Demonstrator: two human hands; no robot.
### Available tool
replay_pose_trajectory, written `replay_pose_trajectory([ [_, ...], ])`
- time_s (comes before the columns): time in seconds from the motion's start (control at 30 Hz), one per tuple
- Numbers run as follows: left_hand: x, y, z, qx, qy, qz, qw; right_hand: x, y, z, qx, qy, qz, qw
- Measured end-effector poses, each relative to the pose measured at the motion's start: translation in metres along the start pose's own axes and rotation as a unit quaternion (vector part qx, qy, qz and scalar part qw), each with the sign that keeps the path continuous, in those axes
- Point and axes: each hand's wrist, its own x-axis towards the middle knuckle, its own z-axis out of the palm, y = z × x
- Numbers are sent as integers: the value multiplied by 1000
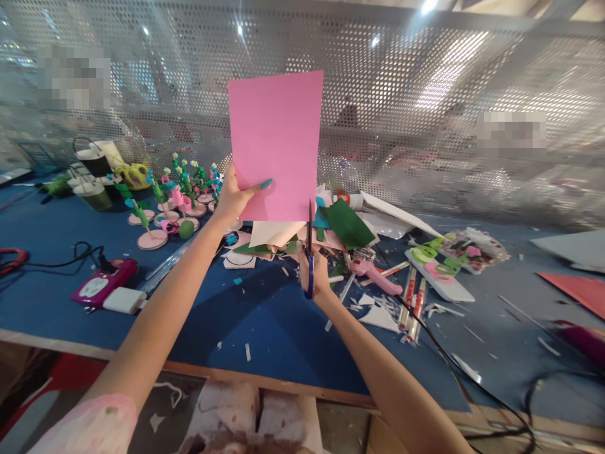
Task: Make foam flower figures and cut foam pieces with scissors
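Note:
A pink sheet of paper (278, 139) is held upright above the table. My left hand (236, 197) grips its lower left edge, with the thumb lying across the front and the fingers hidden behind. In my right hand (319, 271) is a pair of scissors (310, 252) with blue handles, blades pointing up. The blades meet the sheet's lower right corner; whether they are cutting into it I cannot tell. Below and behind the sheet lies a heap of paper scraps, among them a dark green piece (350, 224).
Small paper-flower stands (152, 238) crowd the left, near a purple power strip (106, 284). To the right lie a pink glue gun (378, 276) with its cable, glue sticks (413, 309), a white phone-shaped board (439, 277) and white scraps (380, 317). A perforated metal screen (378, 82) stands behind.

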Motion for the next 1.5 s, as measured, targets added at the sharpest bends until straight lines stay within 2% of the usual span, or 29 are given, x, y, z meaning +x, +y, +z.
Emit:
replay_pose_trajectory([
  [0.37, 0, 3, 2, -13, 22, -13, 1000, 0, -4, -1, 6, -2, 5, 1000],
  [0.63, 0, 0, 2, 10, 8, 3, 1000, 0, -4, -2, -3, 2, -16, 1000],
  [1.03, -7, 7, 14, -16, 3, -19, 1000, 4, -6, -8, -11, 3, -13, 1000],
  [1.5, -8, 8, 16, -23, -14, -16, 999, 6, -4, -8, -18, 14, -16, 1000],
])
